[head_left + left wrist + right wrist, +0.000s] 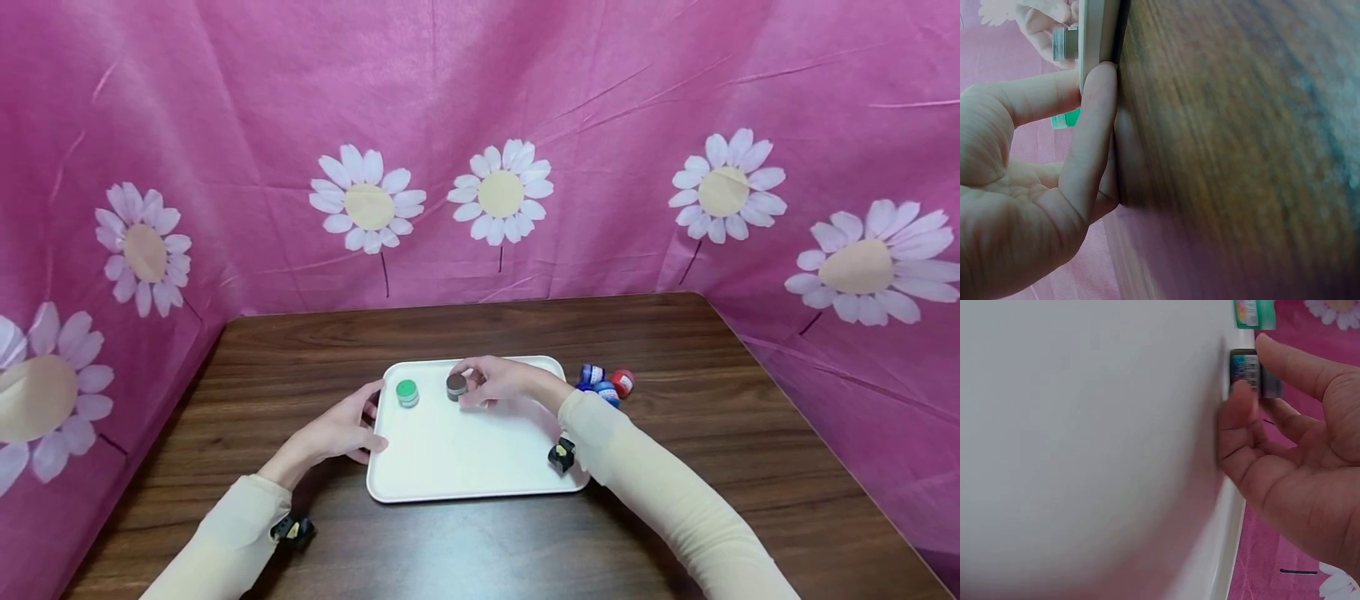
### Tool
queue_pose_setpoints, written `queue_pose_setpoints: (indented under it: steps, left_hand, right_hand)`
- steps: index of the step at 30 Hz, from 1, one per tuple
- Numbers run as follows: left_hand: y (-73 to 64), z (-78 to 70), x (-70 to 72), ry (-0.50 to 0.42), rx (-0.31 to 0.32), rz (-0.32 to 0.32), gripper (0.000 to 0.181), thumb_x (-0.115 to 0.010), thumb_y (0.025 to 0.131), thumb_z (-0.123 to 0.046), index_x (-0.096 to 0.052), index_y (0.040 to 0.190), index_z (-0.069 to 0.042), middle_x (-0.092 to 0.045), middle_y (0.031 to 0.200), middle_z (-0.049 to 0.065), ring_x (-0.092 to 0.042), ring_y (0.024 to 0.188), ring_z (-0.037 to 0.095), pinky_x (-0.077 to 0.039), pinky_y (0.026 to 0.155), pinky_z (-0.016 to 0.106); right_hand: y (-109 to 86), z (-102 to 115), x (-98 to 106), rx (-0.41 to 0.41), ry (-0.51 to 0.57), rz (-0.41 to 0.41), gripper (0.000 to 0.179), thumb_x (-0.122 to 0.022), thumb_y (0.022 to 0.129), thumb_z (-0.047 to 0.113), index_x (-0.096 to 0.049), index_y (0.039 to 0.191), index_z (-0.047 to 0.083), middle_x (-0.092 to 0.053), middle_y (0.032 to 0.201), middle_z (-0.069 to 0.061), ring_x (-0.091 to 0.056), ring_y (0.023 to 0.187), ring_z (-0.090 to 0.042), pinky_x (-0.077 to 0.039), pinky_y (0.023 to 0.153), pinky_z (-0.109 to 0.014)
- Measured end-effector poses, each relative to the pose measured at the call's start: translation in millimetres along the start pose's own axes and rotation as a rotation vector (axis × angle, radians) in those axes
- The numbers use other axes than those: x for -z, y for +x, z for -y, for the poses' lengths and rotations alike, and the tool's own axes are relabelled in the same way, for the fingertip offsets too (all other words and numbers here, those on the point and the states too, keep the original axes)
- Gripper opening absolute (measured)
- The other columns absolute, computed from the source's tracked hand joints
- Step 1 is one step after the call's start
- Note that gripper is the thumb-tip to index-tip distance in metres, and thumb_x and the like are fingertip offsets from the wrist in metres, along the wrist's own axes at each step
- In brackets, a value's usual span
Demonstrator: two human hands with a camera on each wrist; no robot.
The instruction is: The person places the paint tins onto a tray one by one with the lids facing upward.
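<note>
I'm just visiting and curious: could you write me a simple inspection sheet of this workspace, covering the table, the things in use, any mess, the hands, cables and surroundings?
Surface: brown wood-grain table, with a light sheen near the front.
Job's things: white tray; green jar standing near its far left corner; brown jar to the green one's right; blue jars and a red jar bunched on the table, right of the tray.
Clutter: nothing seen.
Hands: left hand grips the tray's left edge; right hand holds the brown jar.
Cables: nothing seen.
Surroundings: pink cloth printed with white flowers.
</note>
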State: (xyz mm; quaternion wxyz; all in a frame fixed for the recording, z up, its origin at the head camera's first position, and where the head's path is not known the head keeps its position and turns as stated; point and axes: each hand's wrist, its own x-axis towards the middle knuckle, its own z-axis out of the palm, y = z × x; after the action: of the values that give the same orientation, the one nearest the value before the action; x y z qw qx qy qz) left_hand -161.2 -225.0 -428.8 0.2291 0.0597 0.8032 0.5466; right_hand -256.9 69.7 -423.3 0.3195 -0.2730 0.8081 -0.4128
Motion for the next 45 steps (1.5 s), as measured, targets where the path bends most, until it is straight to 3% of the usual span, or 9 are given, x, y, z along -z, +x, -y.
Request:
queue_pose_setpoints:
  steps: [4,8,15,19,23,29,32,37,45]
  left_hand:
    - [0.2,0.1,0.3,0.005,-0.001,-0.001,0.099,-0.074,0.08,0.012,-0.017,0.159,-0.004,-0.039,0.113,0.026,-0.064,0.08,0.027,-0.062,0.062,0.048]
    - [-0.1,-0.3,1.3,0.008,0.003,-0.003,0.1,-0.074,0.08,0.012,-0.016,0.159,-0.004,-0.04,0.112,0.026,-0.063,0.081,0.027,-0.062,0.062,0.048]
    - [-1.8,-2.0,1.7,0.01,0.004,0.0,0.099,-0.074,0.08,0.012,-0.016,0.159,-0.003,-0.039,0.112,0.026,-0.064,0.08,0.026,-0.062,0.062,0.048]
    - [-2.2,-1.8,2.4,0.01,0.007,0.0,0.1,-0.074,0.08,0.012,-0.016,0.159,-0.003,-0.039,0.113,0.027,-0.064,0.08,0.026,-0.062,0.062,0.048]
    - [-1.6,-0.8,3.0,0.011,0.006,-0.003,0.099,-0.074,0.08,0.012,-0.016,0.159,-0.003,-0.039,0.113,0.026,-0.064,0.08,0.026,-0.062,0.062,0.048]
    - [0.1,0.7,3.2,0.001,0.006,0.002,0.099,-0.073,0.08,0.013,-0.016,0.159,-0.003,-0.039,0.113,0.027,-0.064,0.08,0.026,-0.062,0.062,0.048]
    - [0.7,1.2,3.3,0.005,0.009,-0.001,0.1,-0.074,0.08,0.012,-0.016,0.159,-0.003,-0.04,0.113,0.026,-0.064,0.08,0.026,-0.062,0.062,0.047]
    - [1.3,0.6,3.3,0.007,0.005,-0.006,0.1,-0.074,0.08,0.012,-0.016,0.159,-0.004,-0.039,0.114,0.026,-0.064,0.081,0.026,-0.062,0.061,0.047]
    - [1.1,-1.6,2.4,0.009,0.014,0.0,0.101,-0.075,0.08,0.011,-0.015,0.159,-0.004,-0.039,0.114,0.026,-0.064,0.08,0.026,-0.062,0.061,0.047]
  right_hand:
    - [-8.6,4.0,2.8,0.012,-0.025,-0.002,0.062,-0.075,0.093,0.016,-0.047,0.147,0.009,-0.055,0.115,-0.012,-0.058,0.093,-0.019,-0.058,0.063,-0.033]
    - [-26.1,12.2,10.2,0.04,-0.057,-0.01,0.064,-0.072,0.096,0.019,-0.041,0.15,0.008,-0.049,0.138,-0.022,-0.058,0.115,-0.03,-0.06,0.079,-0.042]
    - [-62.3,11.4,38.6,0.147,-0.163,-0.098,0.051,-0.065,0.101,0.021,-0.048,0.146,0.002,-0.053,0.142,-0.02,-0.056,0.125,-0.034,-0.048,0.105,-0.046]
    - [-88.9,6.4,58.4,0.15,-0.162,-0.174,0.048,-0.064,0.102,0.024,-0.052,0.144,0.004,-0.053,0.143,-0.021,-0.058,0.122,-0.033,-0.051,0.101,-0.051]
    - [-114.8,-7.7,79.8,0.127,-0.184,-0.263,0.047,-0.064,0.102,0.029,-0.053,0.143,0.008,-0.053,0.141,-0.02,-0.062,0.111,-0.031,-0.057,0.09,-0.044]
    - [-147.8,-35.1,108.2,0.016,-0.185,-0.381,0.045,-0.064,0.101,0.032,-0.056,0.14,0.011,-0.056,0.136,-0.02,-0.062,0.1,-0.038,-0.059,0.081,-0.051]
    - [-159.9,-48.8,115.6,-0.033,-0.19,-0.379,0.048,-0.064,0.101,0.033,-0.053,0.141,0.009,-0.051,0.139,-0.026,-0.061,0.102,-0.038,-0.059,0.08,-0.051]
    - [-169.0,-76.5,119.2,-0.091,-0.188,-0.309,0.057,-0.065,0.101,0.033,-0.046,0.147,0.005,-0.042,0.144,-0.031,-0.061,0.097,-0.033,-0.06,0.077,-0.047]
    - [-163.1,-111.5,112.6,-0.164,-0.026,-0.191,0.059,-0.065,0.1,0.03,-0.044,0.148,0.003,-0.048,0.135,-0.021,-0.052,0.114,-0.031,-0.057,0.081,-0.042]
